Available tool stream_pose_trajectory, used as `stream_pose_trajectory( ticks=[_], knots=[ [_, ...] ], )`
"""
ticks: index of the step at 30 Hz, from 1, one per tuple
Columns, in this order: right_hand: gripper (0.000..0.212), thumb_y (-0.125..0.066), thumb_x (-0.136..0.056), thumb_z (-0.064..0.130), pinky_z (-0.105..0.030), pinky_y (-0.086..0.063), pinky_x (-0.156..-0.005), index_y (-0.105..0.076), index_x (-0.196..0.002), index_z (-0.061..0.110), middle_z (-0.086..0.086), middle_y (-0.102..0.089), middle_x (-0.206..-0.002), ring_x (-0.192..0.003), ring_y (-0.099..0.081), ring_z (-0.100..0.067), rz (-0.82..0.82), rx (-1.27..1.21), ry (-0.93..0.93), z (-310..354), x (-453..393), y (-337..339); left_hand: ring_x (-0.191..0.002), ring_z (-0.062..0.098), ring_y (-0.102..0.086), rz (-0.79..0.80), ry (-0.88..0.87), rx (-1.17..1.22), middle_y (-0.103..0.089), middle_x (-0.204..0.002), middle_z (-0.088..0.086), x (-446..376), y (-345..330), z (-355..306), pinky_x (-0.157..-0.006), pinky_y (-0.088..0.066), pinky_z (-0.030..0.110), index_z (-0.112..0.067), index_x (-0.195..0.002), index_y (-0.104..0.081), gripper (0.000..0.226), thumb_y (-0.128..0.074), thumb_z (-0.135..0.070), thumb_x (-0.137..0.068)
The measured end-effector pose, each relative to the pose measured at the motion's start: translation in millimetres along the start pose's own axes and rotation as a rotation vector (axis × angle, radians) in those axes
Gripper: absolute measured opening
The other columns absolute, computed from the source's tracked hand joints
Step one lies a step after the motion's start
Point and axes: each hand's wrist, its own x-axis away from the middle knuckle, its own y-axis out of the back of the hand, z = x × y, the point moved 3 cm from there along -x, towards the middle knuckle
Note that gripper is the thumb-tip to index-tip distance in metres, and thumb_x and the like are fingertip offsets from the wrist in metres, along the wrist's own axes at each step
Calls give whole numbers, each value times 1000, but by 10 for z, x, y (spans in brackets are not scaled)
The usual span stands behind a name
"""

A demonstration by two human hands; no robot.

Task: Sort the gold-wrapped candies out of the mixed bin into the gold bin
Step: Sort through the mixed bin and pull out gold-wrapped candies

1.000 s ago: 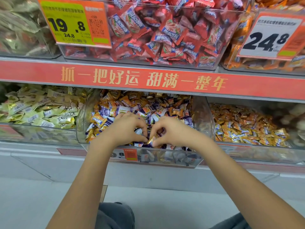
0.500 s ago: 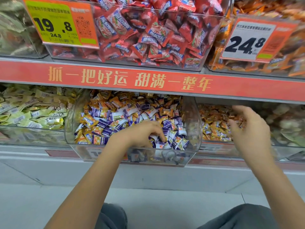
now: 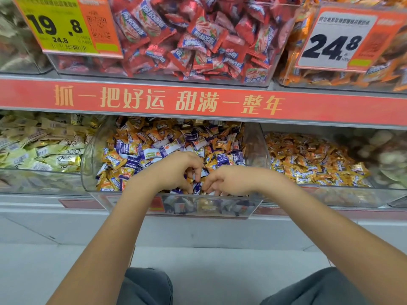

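The clear mixed bin point(image 3: 89, 164) at the middle of the lower shelf holds gold-orange candies point(image 3: 113, 159) mingled with purple-and-white candies point(image 3: 130, 148). To its right, the gold bin point(image 3: 343, 195) is filled with gold-wrapped candies point(image 3: 308, 160). Both my hands are at the front of the mixed bin, close together. My left hand point(image 3: 174, 172) has its fingers curled and pinches a gold-wrapped candy among the pile. My right hand point(image 3: 231, 181) points its curled fingertips down into the candies. What the right fingers hold, if anything, is hidden.
A bin of pale yellow-green candies point(image 3: 44, 150) stands to the left. The red shelf strip point(image 3: 330, 108) runs just above the bins. Above it stand a bin of red candies point(image 3: 198, 40) and price cards point(image 3: 66, 25). My knees point(image 3: 145, 287) are below, over a grey floor.
My right hand has come back from over the gold bin to the front of the mixed bin, beside my left hand. My left hand stayed in the mixed bin.
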Motion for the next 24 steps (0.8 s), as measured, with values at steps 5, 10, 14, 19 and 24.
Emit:
stream_pose_trajectory(
  ticks=[5, 10, 14, 19, 24],
  knots=[
    [32, -50, -92, 2, -24, -46, -82, -58, -119, 17, 4, -58, -119, -106, -56, -14, 37, 127, 2, -32, -1, 27, -80, 1, -54, 45, 64, -66, -48, -135, -5, 90, 41, 61, -67, -40, 10, -15, -92, -73, 21, -80, -9, -73],
    [35, -36, -104, 29, -33, -41, -93, -54, -129, 14, -3, -55, -129, -105, -51, -18, 171, 317, 26, 78, 3, -14, -117, 12, -53, 31, 75, -54, -51, -139, -2, 86, 37, 70, -90, -45, 27, -11, -90, -75, 13, -75, -7, -78],
    [55, -20, -102, 48, -35, -25, -112, -32, -148, 19, -2, -31, -154, -139, -31, -21, 294, 338, -46, 117, 22, 2, -102, 7, -60, -36, 89, 76, -61, -118, -3, 113, 59, 77, -73, -45, 15, -15, -78, -76, 7, -75, -8, -78],
    [67, -10, -98, 56, -39, -15, -119, -19, -153, 18, -3, -22, -158, -146, -18, -22, 334, 214, -84, 139, 3, -38, -69, 6, -65, -83, 71, 204, -72, -83, -3, 143, 67, 66, -68, -54, 24, -19, -73, -75, 7, -77, -14, -77],
    [76, -6, -92, 66, -43, -15, -119, -15, -153, 21, -1, -23, -158, -146, -19, -20, 328, 114, -101, 98, -43, -78, -66, 2, -63, -121, 56, 267, -71, -75, -3, 181, 101, 38, -61, -48, 12, -11, -77, -73, 5, -72, -11, -82]
  ],
)
